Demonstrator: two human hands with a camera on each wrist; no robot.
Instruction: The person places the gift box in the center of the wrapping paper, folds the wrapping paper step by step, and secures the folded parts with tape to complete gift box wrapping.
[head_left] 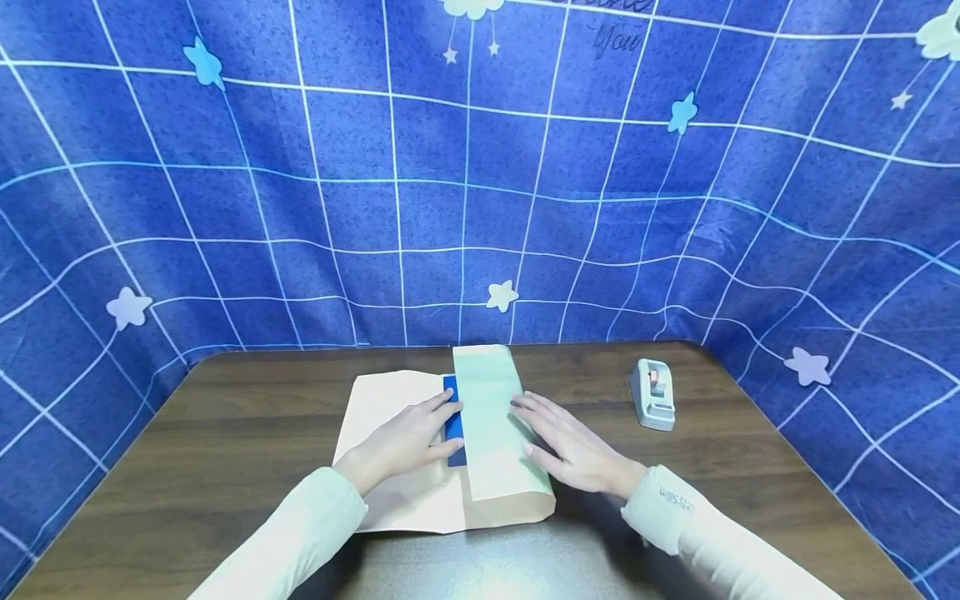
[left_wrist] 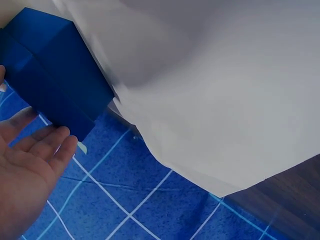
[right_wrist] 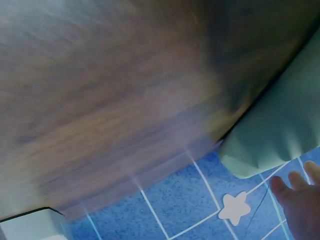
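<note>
A blue box (head_left: 453, 427) lies on the white inner side of a spread sheet of wrapping paper (head_left: 382, 404). The sheet's right part, pale green outside, is folded over the box and covers most of it. My left hand (head_left: 401, 435) touches the box's uncovered left part with its fingertips; the left wrist view shows the fingers extended along the edge of the blue box (left_wrist: 55, 70). Against the fold's right side rests my right hand (head_left: 573, 446), fingers spread and fairly straight. In the right wrist view, the green paper (right_wrist: 280, 120) curves beside the right fingers.
A light blue tape dispenser (head_left: 654, 396) stands toward the right rear of the brown wooden table (head_left: 247, 417). Behind and beside the table hangs a blue curtain (head_left: 360, 217) with a grid and stars.
</note>
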